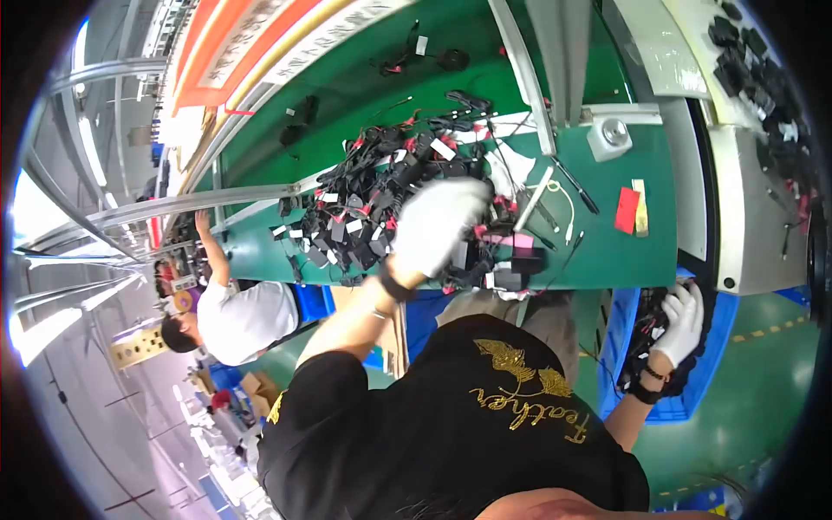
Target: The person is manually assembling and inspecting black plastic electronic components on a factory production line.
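A wide pile of black power adapters (342,227) with cables, white labels and red bits covers the green workbench (620,264). Over the pile's near right part is my left hand (438,227) in a white glove; motion smears its fingers, so I cannot see whether it holds anything. Low on the right, a blue bin (715,347) holds more black adapters and cables (646,325). My right hand (682,328), also white-gloved, reaches over this bin with its fingers stretched and slightly apart, and nothing shows in them.
On the bench's right side lie a black pen (576,186), a red card (627,211) and a small white box with a round metal top (610,137). A metal post (524,82) rises behind. Further right, a conveyor (758,217) carries black adapters. Another person (247,321) works at left.
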A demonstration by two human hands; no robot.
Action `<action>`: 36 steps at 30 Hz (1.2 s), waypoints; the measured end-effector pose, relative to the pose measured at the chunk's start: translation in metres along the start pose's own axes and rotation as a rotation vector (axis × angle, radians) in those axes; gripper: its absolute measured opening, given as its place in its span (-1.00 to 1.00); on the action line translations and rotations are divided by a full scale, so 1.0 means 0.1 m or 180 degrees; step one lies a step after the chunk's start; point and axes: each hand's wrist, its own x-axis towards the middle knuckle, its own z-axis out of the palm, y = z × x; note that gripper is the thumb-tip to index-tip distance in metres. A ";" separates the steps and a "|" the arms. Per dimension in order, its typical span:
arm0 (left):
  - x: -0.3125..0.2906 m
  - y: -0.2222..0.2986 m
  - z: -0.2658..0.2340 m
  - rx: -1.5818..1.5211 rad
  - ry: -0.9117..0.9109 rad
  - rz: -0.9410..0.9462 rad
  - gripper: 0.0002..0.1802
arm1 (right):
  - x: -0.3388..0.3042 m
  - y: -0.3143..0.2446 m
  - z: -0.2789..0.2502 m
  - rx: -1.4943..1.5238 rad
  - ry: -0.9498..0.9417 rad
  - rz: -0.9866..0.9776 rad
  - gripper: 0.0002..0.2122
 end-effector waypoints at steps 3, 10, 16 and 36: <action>-0.40 -1.14 -0.58 -0.0553 0.0974 -0.2518 -0.63 | -0.40 -0.50 1.14 -0.0244 -0.1284 -0.0523 -0.69; -0.26 -2.82 -1.22 0.1253 0.0383 -0.3220 -0.47 | 0.46 -0.61 3.55 -0.1450 -0.1927 -0.2521 -0.48; -1.00 -4.30 -1.42 0.0342 0.0456 -0.3522 -0.27 | 0.68 -0.25 5.10 -0.3575 -0.1325 -0.1666 -0.59; -1.19 -2.89 -1.58 -0.1318 0.2314 -0.2468 -0.56 | -1.05 -1.08 3.67 -0.0225 -0.2068 -0.2241 -0.62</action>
